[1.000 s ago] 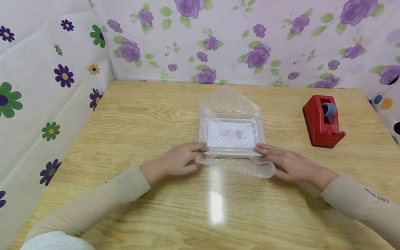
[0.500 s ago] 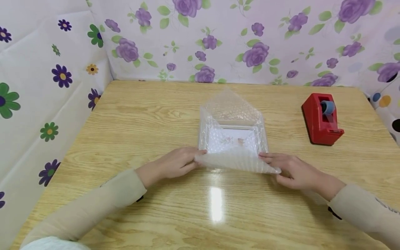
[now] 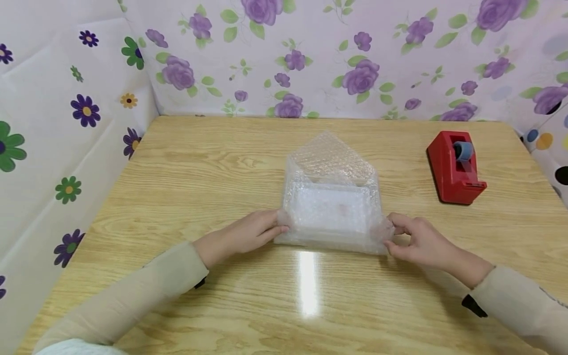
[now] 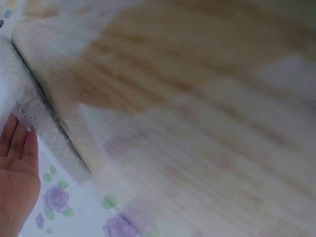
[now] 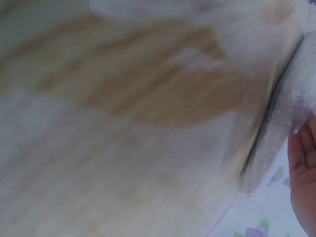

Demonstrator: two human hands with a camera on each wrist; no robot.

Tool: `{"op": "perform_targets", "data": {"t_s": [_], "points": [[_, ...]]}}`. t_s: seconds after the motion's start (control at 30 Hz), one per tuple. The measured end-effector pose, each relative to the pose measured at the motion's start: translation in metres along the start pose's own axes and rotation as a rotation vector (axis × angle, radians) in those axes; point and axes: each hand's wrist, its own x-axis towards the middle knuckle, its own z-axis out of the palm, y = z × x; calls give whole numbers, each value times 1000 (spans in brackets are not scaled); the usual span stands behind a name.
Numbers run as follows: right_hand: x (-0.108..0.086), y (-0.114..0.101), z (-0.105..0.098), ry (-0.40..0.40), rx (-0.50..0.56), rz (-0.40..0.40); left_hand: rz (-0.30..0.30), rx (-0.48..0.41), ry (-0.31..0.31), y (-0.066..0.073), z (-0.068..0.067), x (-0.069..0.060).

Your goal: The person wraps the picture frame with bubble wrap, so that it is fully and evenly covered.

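A picture frame lies flat on the table under clear bubble wrap, its picture only faintly visible through the film. The near flap of the wrap now covers the front of the frame, and a pointed flap spreads flat beyond its far side. At the near left corner, my left hand pinches the wrap's edge between thumb and fingers. Opposite it, my right hand pinches the near right corner. Both wrist views catch the wrap's edge beside the fingers and the fingers of each hand.
A red tape dispenser with a blue-cored roll stands at the right on the wood-grain table. Behind the table hangs a floral sheet, and another flowered sheet borders the left side.
The near flap of bubble wrap has been lifted from the table and folded away from me over the frame. The wrapped frame has slid slightly nearer, and my right hand has moved slightly right.
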Motion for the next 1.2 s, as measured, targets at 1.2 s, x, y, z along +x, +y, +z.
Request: {"op": "perform_targets", "data": {"t_s": [1.2], "points": [[20, -10, 9, 153, -44, 247, -347, -415, 186, 8, -1, 18]]}}
